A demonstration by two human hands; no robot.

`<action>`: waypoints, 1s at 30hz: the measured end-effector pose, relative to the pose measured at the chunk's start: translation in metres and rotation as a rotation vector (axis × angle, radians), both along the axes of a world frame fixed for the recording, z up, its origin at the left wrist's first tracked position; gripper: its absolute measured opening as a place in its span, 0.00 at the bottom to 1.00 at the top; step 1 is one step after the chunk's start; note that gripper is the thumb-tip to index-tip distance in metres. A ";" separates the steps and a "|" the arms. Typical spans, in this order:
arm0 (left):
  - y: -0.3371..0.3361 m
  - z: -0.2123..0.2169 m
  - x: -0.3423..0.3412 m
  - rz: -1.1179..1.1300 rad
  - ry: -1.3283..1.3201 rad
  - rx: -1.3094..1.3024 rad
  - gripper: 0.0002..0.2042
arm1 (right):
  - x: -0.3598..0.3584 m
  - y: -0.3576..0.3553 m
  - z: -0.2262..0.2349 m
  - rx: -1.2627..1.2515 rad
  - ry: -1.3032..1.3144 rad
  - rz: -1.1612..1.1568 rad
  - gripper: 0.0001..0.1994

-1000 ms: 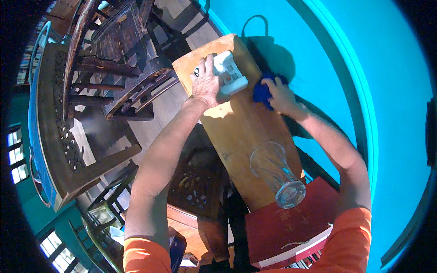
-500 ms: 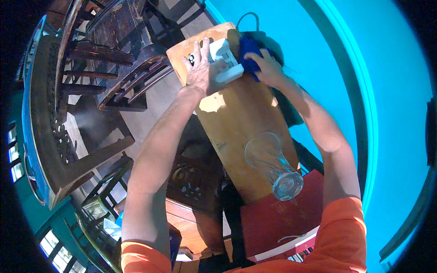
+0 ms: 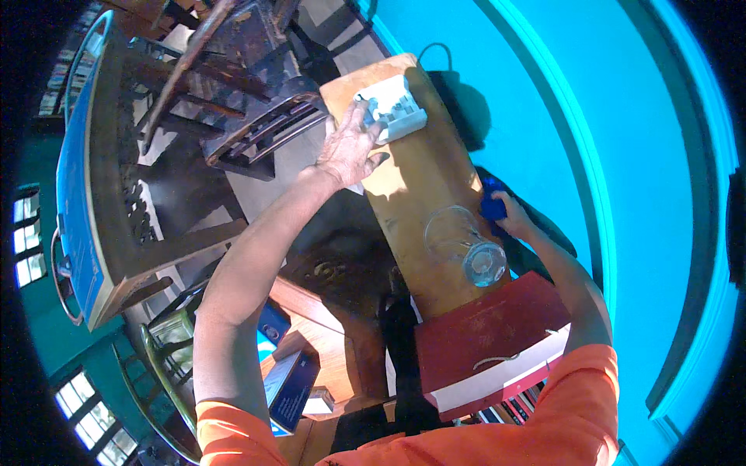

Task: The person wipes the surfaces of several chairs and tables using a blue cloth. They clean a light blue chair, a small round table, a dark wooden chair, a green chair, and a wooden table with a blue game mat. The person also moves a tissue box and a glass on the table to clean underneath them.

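My left hand (image 3: 350, 151) is at the left edge of a narrow wooden table (image 3: 423, 182), fingers apart. Its fingertips reach the near left side of a white moulded tray (image 3: 400, 113); whether they touch it I cannot tell. Something small and white (image 3: 356, 187) shows just below this hand, partly hidden. Along the table's right edge, my right hand (image 3: 510, 217) is closed on a dark blue cloth (image 3: 492, 203). Just left of that hand is a clear glass vase (image 3: 483, 264), its round base toward me.
A red box (image 3: 489, 334) with a white side and a cord handle lies at the table's near end. A turquoise wall (image 3: 536, 116) runs along the right. Dark wooden chairs (image 3: 260, 140) crowd the left, with blue boxes (image 3: 291, 388) lower down.
My right hand has come back toward me with the blue cloth, from beside the tray to beside the vase. My left hand has drawn off the tabletop to its left edge.
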State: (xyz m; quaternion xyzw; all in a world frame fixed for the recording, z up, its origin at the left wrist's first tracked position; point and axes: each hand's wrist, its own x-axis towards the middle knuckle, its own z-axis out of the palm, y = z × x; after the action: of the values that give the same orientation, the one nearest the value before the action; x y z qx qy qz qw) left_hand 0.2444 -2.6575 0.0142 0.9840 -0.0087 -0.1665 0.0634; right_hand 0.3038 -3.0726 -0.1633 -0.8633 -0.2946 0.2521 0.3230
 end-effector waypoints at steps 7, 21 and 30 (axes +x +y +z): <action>0.021 0.068 -0.084 0.076 -0.097 -0.230 0.24 | 0.013 -0.006 0.079 -0.330 -0.104 0.142 0.26; 0.006 0.299 -0.454 0.364 -0.768 -0.520 0.14 | -0.141 0.103 0.449 1.241 0.987 -0.473 0.22; -0.065 0.231 -0.747 1.248 -1.000 -0.658 0.07 | -0.476 0.033 0.462 1.050 0.865 -0.129 0.42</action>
State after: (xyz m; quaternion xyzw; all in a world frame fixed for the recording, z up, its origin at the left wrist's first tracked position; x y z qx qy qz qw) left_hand -0.5021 -2.7229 0.2452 0.6981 0.4587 0.3620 0.4138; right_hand -0.1719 -3.0401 0.2983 -0.4296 -0.1703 0.3785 0.8020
